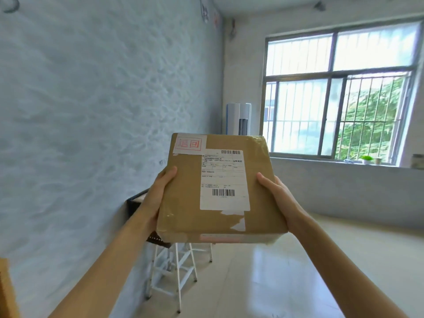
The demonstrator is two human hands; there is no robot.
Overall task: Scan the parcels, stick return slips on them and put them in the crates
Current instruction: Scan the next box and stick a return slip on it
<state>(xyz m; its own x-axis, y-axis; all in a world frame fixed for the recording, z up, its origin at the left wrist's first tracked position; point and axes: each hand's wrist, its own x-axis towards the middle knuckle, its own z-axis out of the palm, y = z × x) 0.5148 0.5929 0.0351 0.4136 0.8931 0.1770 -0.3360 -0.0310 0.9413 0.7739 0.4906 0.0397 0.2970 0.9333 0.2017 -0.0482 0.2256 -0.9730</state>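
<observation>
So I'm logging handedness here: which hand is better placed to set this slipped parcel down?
Neither clearly: left hand and right hand grip opposite sides of the parcel. The dark-edged surface lies left, slightly favouring the left.

A brown cardboard parcel [220, 187] is held up at the centre of the frame. The left hand [158, 193] grips its left edge and the right hand [278, 198] its right edge, thumbs on top. A red-printed return slip [189, 144] sits at its upper left corner, a white shipping label [223, 179] beside it. A barred window [339, 92] fills the upper right; a white stand [171, 269] is below the parcel.
</observation>
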